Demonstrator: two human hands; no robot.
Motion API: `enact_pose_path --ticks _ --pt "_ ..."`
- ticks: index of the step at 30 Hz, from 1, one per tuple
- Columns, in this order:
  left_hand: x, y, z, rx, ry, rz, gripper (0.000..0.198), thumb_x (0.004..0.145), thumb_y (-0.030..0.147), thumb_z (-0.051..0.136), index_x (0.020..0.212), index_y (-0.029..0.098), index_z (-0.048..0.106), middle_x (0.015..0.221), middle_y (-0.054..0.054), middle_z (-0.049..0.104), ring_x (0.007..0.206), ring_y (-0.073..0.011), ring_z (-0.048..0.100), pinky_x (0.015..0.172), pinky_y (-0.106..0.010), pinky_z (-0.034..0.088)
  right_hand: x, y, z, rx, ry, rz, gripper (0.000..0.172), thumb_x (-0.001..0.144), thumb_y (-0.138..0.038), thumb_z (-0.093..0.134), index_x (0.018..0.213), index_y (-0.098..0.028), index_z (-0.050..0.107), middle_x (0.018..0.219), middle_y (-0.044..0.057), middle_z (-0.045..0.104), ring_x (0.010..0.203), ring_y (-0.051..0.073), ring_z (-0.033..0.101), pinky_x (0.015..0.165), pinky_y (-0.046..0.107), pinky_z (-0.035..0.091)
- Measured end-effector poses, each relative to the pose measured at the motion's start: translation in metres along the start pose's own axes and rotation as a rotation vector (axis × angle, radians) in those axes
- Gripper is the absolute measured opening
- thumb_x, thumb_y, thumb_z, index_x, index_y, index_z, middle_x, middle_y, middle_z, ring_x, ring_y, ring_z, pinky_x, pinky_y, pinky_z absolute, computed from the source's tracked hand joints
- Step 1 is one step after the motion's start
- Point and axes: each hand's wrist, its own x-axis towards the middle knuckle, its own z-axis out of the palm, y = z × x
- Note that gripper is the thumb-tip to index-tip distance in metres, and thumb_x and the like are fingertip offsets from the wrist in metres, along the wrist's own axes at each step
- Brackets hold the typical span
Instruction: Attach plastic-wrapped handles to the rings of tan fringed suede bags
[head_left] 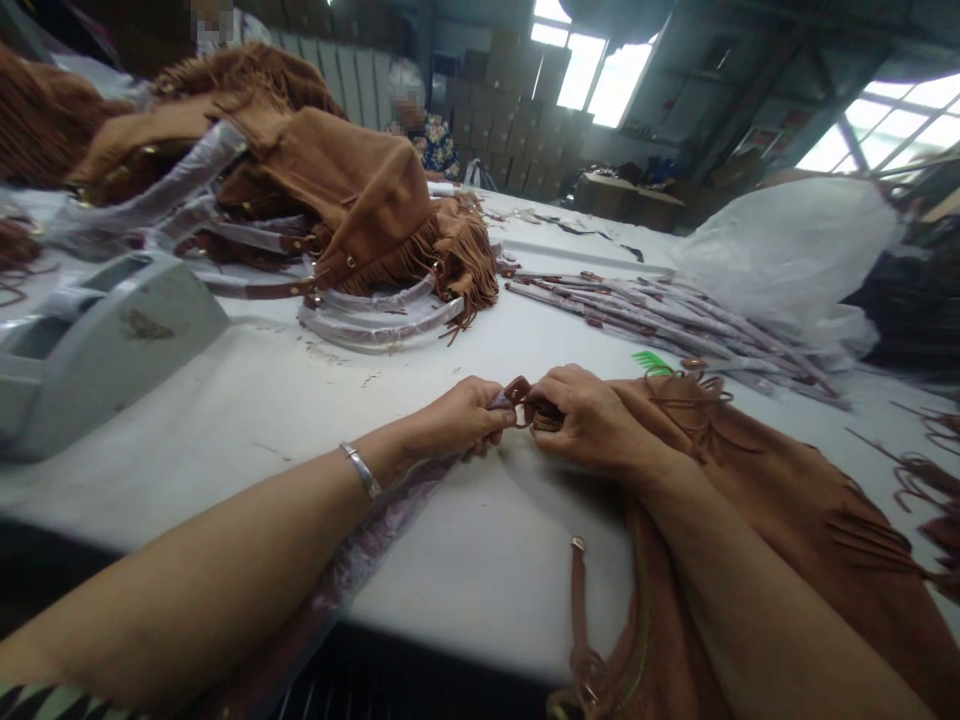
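My left hand (480,412) is closed on the end of a plastic-wrapped bag strap (390,535), which hangs down past the table's front edge beneath my forearm. A small brown leather tab with metal studs sticks up from that end. Close against it, my right hand (581,415) pinches the edge of a brown suede bag (757,490), where a bit of zipper shows. The bag spreads to the right under my right arm. From its front part a narrow leather zipper pull (579,600) with a metal tip lies on the white table (480,530).
Fringed brown bags (352,190) with wrapped handles are heaped at the back left, behind a grey tape dispenser (120,340). Several wrapped straps (660,310) lie at the back right beside a clear plastic bag (795,250). A green comb (651,362) touches the suede bag. Two people are beyond the table.
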Motion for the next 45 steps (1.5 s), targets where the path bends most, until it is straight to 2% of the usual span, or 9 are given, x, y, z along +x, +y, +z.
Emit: enact_pose_path --ticks 5,9,13,16,21,25,30,39,45 --pt "0.003 0.000 0.003 -0.065 0.071 -0.037 0.009 0.076 0.015 0.053 0.069 0.011 0.049 0.050 0.003 0.049 0.032 -0.0052 0.039 0.030 -0.015 0.029 -0.001 -0.004 -0.003 -0.084 -0.086 0.081 0.023 0.074 -0.035 0.058 0.091 -0.019 0.063 0.083 0.004 0.058 0.080 0.019 0.048 0.074 0.031 0.031" --pt "0.004 -0.007 0.004 -0.055 0.073 0.047 0.012 0.075 0.020 0.057 0.072 0.010 0.052 0.054 0.002 0.052 0.033 -0.0053 0.041 0.031 -0.016 0.032 0.000 -0.003 -0.011 -0.015 -0.193 0.116 0.032 0.082 -0.045 0.050 0.099 -0.023 0.064 0.090 0.004 0.061 0.084 0.019 0.052 0.073 0.030 0.032" --pt "0.004 -0.011 0.006 -0.034 0.062 0.076 0.018 0.075 0.026 0.059 0.071 0.010 0.053 0.056 0.001 0.053 0.033 -0.0051 0.042 0.031 -0.016 0.032 0.003 -0.002 -0.014 0.025 -0.264 0.183 0.029 0.084 -0.036 0.044 0.097 -0.026 0.067 0.090 0.004 0.064 0.084 0.019 0.055 0.070 0.028 0.032" --pt "0.004 -0.010 0.007 -0.035 0.091 0.056 0.017 0.074 0.025 0.059 0.072 0.009 0.053 0.057 0.000 0.055 0.032 -0.0057 0.042 0.030 -0.017 0.033 0.005 -0.004 -0.012 0.000 -0.251 0.246 0.026 0.078 -0.029 0.044 0.086 -0.023 0.068 0.082 0.004 0.064 0.076 0.017 0.056 0.063 0.027 0.031" --pt "0.005 -0.006 0.009 -0.033 0.074 0.045 0.020 0.075 0.027 0.059 0.078 0.008 0.054 0.067 -0.004 0.060 0.036 -0.0082 0.049 0.033 -0.020 0.039 0.005 -0.004 -0.010 -0.069 -0.230 0.296 0.024 0.074 -0.034 0.045 0.075 -0.021 0.065 0.070 0.003 0.063 0.061 0.016 0.050 0.056 0.027 0.025" --pt "0.005 -0.002 0.010 0.079 -0.018 0.021 0.020 0.080 0.029 0.057 0.078 0.011 0.050 0.061 0.000 0.056 0.034 -0.0052 0.042 0.030 -0.016 0.033 0.001 0.000 -0.005 -0.048 -0.238 0.231 0.027 0.074 -0.036 0.045 0.077 -0.022 0.068 0.070 0.003 0.064 0.061 0.015 0.051 0.057 0.027 0.026" --pt "0.004 0.000 0.011 0.194 -0.050 0.055 0.018 0.083 0.025 0.053 0.072 0.012 0.045 0.050 0.004 0.048 0.035 -0.0034 0.041 0.033 -0.012 0.030 -0.001 0.004 0.001 -0.021 -0.254 0.103 0.026 0.073 -0.034 0.046 0.076 -0.021 0.068 0.070 0.004 0.064 0.063 0.016 0.053 0.059 0.028 0.027" --pt "0.004 -0.008 0.020 0.013 0.148 0.154 0.022 0.083 0.032 0.053 0.081 0.013 0.044 0.059 0.003 0.054 0.033 -0.0057 0.044 0.030 -0.016 0.035 -0.007 0.005 -0.009 0.090 -0.109 0.171 0.024 0.076 -0.031 0.046 0.081 -0.021 0.068 0.078 0.001 0.065 0.070 0.013 0.055 0.064 0.024 0.033" --pt "0.002 -0.010 0.022 0.011 0.133 0.153 0.024 0.081 0.034 0.055 0.081 0.012 0.045 0.060 0.003 0.053 0.032 -0.0052 0.043 0.029 -0.016 0.034 -0.009 0.005 -0.005 0.165 -0.152 0.255 0.023 0.076 -0.033 0.050 0.083 -0.023 0.068 0.079 0.000 0.065 0.072 0.014 0.055 0.063 0.023 0.033"
